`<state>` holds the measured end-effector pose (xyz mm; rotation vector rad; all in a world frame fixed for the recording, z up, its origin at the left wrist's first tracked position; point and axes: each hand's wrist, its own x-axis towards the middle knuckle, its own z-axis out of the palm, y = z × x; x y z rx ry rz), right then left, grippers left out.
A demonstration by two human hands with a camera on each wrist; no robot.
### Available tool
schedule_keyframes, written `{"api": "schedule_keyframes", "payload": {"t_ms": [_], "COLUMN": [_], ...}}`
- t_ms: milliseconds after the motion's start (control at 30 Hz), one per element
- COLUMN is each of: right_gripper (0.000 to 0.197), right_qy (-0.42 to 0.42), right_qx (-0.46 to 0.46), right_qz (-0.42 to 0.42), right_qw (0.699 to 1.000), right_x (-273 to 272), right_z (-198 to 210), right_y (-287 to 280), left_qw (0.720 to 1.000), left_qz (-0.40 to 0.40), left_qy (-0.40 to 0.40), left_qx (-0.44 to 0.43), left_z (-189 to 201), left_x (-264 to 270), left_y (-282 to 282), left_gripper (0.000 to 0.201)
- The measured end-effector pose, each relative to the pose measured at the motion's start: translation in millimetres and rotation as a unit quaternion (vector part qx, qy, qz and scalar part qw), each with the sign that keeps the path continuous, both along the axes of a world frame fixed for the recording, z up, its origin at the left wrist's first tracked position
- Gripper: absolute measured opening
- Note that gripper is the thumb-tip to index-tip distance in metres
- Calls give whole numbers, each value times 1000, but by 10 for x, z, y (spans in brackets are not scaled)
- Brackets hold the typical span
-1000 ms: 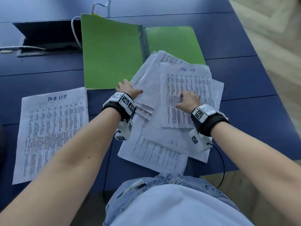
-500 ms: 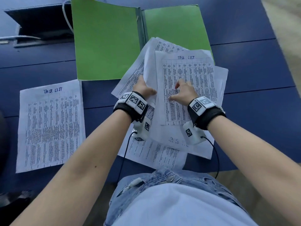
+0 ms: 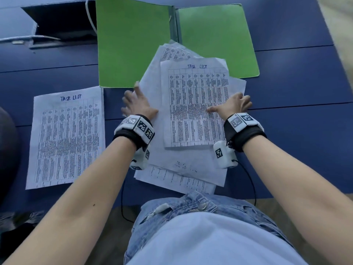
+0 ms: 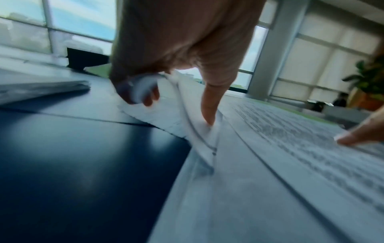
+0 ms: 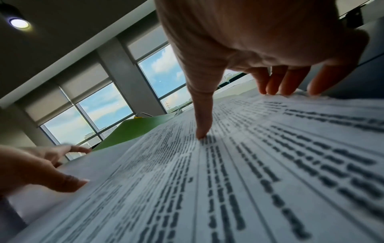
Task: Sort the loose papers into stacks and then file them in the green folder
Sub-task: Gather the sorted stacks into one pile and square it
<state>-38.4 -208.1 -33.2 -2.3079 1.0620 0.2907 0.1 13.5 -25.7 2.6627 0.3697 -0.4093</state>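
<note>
Both hands have spread to the paper pile's (image 3: 191,119) edges.

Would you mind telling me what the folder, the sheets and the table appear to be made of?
Folder: probably thin matte card or plastic; flat green covers with no glare and a grey spine.
Sheets: ordinary printed paper; thin white edges curl and bend where the left hand lifts them.
Table: smooth dark blue panels, likely laminate, with a soft sheen and visible seams.
</note>
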Motion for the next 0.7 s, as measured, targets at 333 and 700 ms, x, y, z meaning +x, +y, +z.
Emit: {"api": "schedule_keyframes", "payload": {"t_ms": [333, 700], "right_gripper": [11, 30], "right_qy": [-121, -207], "right_qx": [82, 86], "right_qz": [37, -77], "right_qw": [989, 971], "right_x": [-37, -153], "right_z": [-6, -58], "right_y": [-88, -408], "left_qw": [997, 947], "left_qz": [-67, -13], "left_qy": [46, 124], "left_qx": [-14, -296], "left_z": [-129, -178], "left_x": [-80, -83], "left_y": [-238, -304], "left_gripper": [39, 50]}}
